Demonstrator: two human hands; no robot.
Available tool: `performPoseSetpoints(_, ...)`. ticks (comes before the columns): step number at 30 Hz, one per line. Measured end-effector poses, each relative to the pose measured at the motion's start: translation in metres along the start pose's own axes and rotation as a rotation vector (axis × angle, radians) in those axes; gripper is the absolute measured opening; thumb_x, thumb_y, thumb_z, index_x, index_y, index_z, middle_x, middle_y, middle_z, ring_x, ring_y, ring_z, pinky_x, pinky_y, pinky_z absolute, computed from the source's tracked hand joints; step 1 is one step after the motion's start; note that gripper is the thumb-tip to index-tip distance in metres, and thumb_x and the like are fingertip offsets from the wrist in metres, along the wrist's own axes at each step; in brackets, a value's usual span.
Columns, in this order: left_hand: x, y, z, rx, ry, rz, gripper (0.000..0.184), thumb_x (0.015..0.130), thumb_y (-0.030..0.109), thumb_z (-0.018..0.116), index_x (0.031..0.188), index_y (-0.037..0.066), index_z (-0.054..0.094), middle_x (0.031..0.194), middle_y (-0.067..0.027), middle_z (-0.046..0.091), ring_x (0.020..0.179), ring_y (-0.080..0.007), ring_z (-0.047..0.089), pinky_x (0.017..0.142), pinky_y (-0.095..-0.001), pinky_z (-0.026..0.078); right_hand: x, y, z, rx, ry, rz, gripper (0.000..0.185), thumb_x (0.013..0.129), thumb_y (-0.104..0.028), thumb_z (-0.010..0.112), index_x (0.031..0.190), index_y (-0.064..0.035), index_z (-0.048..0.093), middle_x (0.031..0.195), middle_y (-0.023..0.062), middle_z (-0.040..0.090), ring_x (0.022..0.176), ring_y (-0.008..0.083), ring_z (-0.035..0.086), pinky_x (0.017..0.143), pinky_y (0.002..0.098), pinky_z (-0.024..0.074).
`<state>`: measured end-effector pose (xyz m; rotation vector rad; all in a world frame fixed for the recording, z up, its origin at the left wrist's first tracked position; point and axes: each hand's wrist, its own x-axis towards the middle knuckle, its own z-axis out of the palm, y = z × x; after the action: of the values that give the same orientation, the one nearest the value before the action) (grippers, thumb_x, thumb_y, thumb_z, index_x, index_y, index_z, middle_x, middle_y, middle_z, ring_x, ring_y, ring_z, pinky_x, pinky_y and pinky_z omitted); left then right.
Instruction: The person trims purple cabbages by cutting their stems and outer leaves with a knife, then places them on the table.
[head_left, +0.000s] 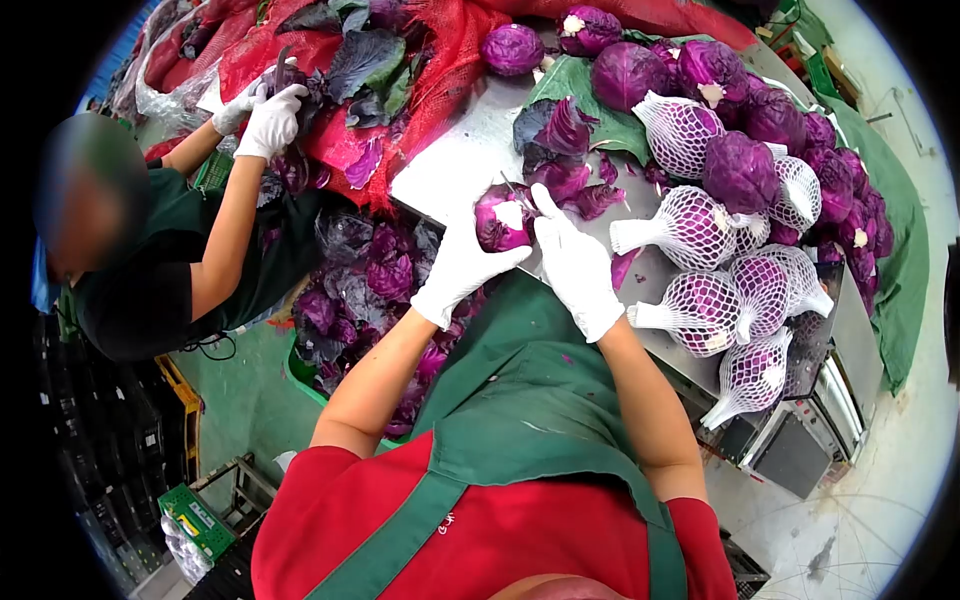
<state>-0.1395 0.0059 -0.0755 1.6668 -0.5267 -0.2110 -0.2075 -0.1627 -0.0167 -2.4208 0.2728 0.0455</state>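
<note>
Along the near edge of the table point(432, 182), one purple cabbage point(487, 224) between two gloved hands

And it's the left hand point(458, 268) cradling, thumb along the cabbage's near side, the other fingers curled around its left and partly hidden. Opposite sits the right hand point(580, 268), fingers close together at the cabbage's right side; whether they pinch anything, I cannot tell. Facing up between them (bright against the purple) is a pale patch point(510, 214). Just beyond, loose leaves point(568, 130) lie on the table; to the right, netted cabbages point(690, 226) crowd beside bare cabbages point(740, 172). Over on the left, a co-worker point(135, 295) works white-gloved too.
</note>
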Motion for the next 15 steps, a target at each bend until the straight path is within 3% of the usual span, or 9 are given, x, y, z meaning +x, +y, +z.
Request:
performPoseSetpoints(2, -0.001, 0.003, 0.002, -0.020, 0.005, -0.020, 0.098, 0.070, 0.014, 0.087, 0.148, -0.001, 0.030, 0.137, -0.0155, 0.049, 0.124, -0.0224, 0.051, 0.104, -0.0357, 0.045, 0.001, 0.005, 0.010, -0.030, 0.047, -0.043, 0.051, 0.102, -0.043, 0.041, 0.151, -0.0281, 0.039, 0.071, 0.0192, 0.064, 0.063, 0.0381, 0.063, 0.060, 0.0496, 0.0479)
performPoseSetpoints(4, -0.001, 0.002, 0.004, -0.021, 0.041, -0.078, 0.102, 0.066, 0.027, 0.090, 0.146, -0.002, 0.034, 0.134, -0.0192, 0.050, 0.122, -0.0287, 0.052, 0.106, -0.0386, 0.042, -0.001, 0.000, 0.013, -0.175, 0.078, -0.043, 0.051, 0.102, -0.042, 0.042, 0.151, -0.0309, 0.038, 0.068, 0.0150, 0.064, 0.056, 0.0338, 0.062, 0.053, 0.0473, 0.0471)
performPoseSetpoints(7, -0.002, 0.002, 0.007, -0.017, 0.049, -0.070, 0.099, 0.066, 0.028, 0.089, 0.144, -0.002, 0.036, 0.132, -0.0192, 0.051, 0.121, -0.0284, 0.054, 0.104, -0.0385, 0.043, -0.002, 0.001, 0.013, -0.291, 0.160, -0.110, 0.050, 0.101, -0.041, 0.044, 0.150, -0.0305, 0.040, 0.065, 0.0112, 0.064, 0.051, 0.0306, 0.061, 0.048, 0.0450, 0.0467)
performPoseSetpoints(10, -0.004, 0.013, 0.014, 0.048, 0.081, 0.045, 0.094, 0.070, 0.017, 0.087, 0.145, -0.001, 0.035, 0.132, -0.0157, 0.054, 0.122, -0.0234, 0.054, 0.105, -0.0364, 0.044, -0.003, -0.004, 0.006, -0.266, 0.159, -0.070, 0.044, 0.101, -0.038, 0.047, 0.144, -0.0258, 0.051, 0.069, 0.0134, 0.063, 0.059, 0.0294, 0.062, 0.057, 0.0398, 0.0483)
performPoseSetpoints(14, -0.001, 0.025, 0.014, 0.107, 0.065, -0.009, 0.095, 0.068, 0.018, 0.087, 0.145, -0.001, 0.035, 0.132, -0.0165, 0.054, 0.122, -0.0247, 0.054, 0.106, -0.0361, 0.044, 0.005, 0.009, 0.016, -0.215, 0.210, -0.030, 0.042, 0.102, -0.034, 0.047, 0.142, -0.0233, 0.054, 0.071, 0.0094, 0.065, 0.060, 0.0265, 0.063, 0.058, 0.0381, 0.0486)
performPoseSetpoints(15, 0.000, 0.021, 0.012, 0.116, 0.048, -0.007, 0.096, 0.068, 0.019, 0.087, 0.146, -0.002, 0.034, 0.133, -0.0168, 0.053, 0.122, -0.0246, 0.053, 0.105, -0.0357, 0.044, 0.018, 0.027, 0.028, 0.022, 0.361, -0.200, 0.040, 0.103, -0.035, 0.045, 0.140, -0.0205, 0.055, 0.071, 0.0091, 0.065, 0.058, 0.0246, 0.063, 0.056, 0.0374, 0.0485)
